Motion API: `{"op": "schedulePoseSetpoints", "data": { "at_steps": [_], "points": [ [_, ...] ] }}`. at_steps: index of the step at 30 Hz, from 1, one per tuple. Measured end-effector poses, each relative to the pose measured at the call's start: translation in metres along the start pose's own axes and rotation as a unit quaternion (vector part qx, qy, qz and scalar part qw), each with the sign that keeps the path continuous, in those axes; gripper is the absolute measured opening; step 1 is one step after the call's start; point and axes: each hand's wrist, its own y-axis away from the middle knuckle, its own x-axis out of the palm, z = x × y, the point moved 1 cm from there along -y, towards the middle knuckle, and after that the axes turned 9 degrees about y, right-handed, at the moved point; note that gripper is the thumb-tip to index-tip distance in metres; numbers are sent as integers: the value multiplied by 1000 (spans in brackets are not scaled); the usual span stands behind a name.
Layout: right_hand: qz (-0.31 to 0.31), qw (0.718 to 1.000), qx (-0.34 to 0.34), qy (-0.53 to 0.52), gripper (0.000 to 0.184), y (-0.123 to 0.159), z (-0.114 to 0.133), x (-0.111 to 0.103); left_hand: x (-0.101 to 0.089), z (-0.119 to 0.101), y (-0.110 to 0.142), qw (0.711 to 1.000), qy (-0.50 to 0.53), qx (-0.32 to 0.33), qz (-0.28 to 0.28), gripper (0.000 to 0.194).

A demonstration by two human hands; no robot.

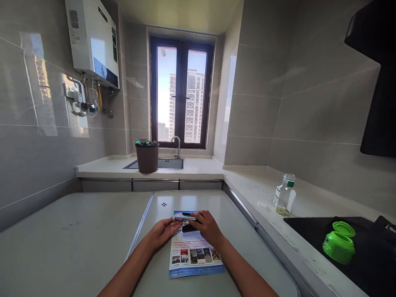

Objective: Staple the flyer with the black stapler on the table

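Both hands on a silver-and-black stapler-like tool, held over the far part of a printed leaflet on the table. Left hand is palm up, fingertips pinching the tool's left end; right hand grips its right end, fingers curled over the top. Two small metal strips lie on the table just left of the leaflet's far edge. Right side: glass jar on the counter, open green tub nearer, on the black hob.
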Motion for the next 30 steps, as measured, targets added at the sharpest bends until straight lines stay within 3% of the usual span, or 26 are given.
{"op": "schedulePoseSetpoints", "data": {
  "at_steps": [9,12,14,17,19,22,26,30],
  "points": [
    [-20,1000,0,-19,37,-1,5,1,3,-1,3,999,-49,19,-4,35],
    [-14,998,44,-51,47,1,3,2,0,-1,1,998,-58,23,-1,29],
    [-25,988,115,-99,53,2,-1,2,-3,-2,-1,996,-75,39,1,29],
    [-41,951,238,-191,43,4,-11,2,-10,-5,-6,988,-108,107,-31,32],
    [-24,928,286,-238,32,5,-16,3,-13,-7,-8,979,-115,155,-59,30],
    [21,900,317,-300,31,7,-20,6,-14,-10,-8,971,-114,197,-71,22],
    [90,834,364,-405,40,12,-16,18,-11,-10,-6,960,-134,234,-82,10],
    [145,794,371,-459,35,15,-11,26,-7,-12,-2,934,-194,284,-97,31]
  ]
}}
